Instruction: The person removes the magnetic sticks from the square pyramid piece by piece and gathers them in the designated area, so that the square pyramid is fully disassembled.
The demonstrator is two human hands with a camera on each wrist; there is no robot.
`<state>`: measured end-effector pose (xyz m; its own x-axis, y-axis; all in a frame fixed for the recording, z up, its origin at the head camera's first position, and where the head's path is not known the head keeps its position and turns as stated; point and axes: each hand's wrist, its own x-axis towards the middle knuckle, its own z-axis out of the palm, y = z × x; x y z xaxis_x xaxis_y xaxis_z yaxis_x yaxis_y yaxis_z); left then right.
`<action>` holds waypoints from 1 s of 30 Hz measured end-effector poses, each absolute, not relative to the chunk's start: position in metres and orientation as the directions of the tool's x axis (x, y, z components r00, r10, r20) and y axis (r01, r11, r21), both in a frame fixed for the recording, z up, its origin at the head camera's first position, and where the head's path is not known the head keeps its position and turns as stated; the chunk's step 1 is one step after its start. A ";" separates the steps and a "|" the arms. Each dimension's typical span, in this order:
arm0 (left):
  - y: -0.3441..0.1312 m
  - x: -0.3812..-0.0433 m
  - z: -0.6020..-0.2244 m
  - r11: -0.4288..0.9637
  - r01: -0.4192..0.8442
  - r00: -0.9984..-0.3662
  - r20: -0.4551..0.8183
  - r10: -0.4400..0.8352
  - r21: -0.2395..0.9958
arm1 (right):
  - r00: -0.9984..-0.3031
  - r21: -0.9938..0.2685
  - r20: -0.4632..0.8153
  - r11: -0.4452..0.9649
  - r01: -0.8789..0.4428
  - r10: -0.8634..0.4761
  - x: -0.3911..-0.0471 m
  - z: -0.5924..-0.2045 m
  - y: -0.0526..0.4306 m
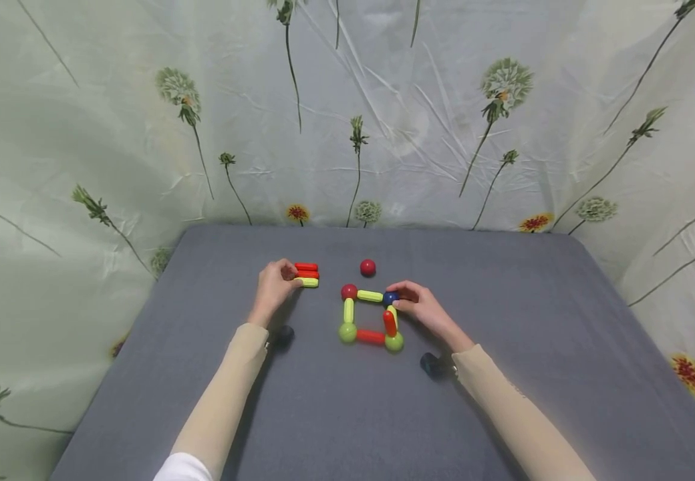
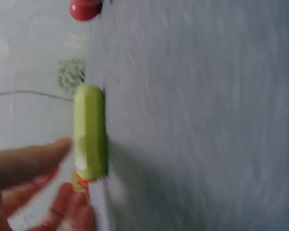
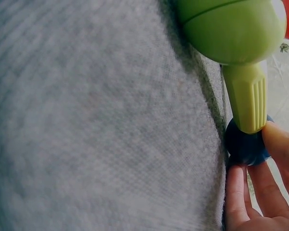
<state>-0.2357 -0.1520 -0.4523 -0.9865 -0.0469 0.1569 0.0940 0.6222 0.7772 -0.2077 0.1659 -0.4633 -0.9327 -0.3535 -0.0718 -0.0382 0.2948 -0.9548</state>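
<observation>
My right hand holds a blue ball at the far right corner of a square of rods and balls, thumb on one side and fingers on the other. The square's other corners are a red ball and two green balls. Yellow-green rods form three sides, a red rod the near one. Another red rod stands up from the near right ball. My left hand is at the left ends of a loose yellow-green rod and two red rods, thumb beside the yellow-green one.
A loose red ball lies behind the square. Dark wrist cameras hang beneath both wrists. The grey table ends at the back against a floral curtain.
</observation>
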 end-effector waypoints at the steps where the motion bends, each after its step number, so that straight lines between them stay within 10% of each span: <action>1: -0.148 -0.234 -0.451 0.597 0.131 -0.986 0.167 -0.004 0.792 | -0.933 -0.954 -0.073 0.297 -0.038 -0.353 -0.208 -0.463 0.166; 12: -0.059 -0.201 -0.439 0.178 0.300 -0.698 0.088 0.711 0.937 | -0.925 -0.962 -0.057 0.269 -0.050 -0.376 -0.203 -0.452 0.164; 21: -0.041 -0.199 -0.443 0.350 0.462 -0.766 0.168 0.620 0.815 | -0.929 -0.962 -0.047 0.267 -0.057 -0.367 -0.204 -0.455 0.165; 30: -0.083 -0.199 -0.445 0.289 0.240 -0.898 0.100 0.428 0.927 | -0.933 -0.959 -0.078 0.283 -0.026 -0.351 -0.209 -0.464 0.167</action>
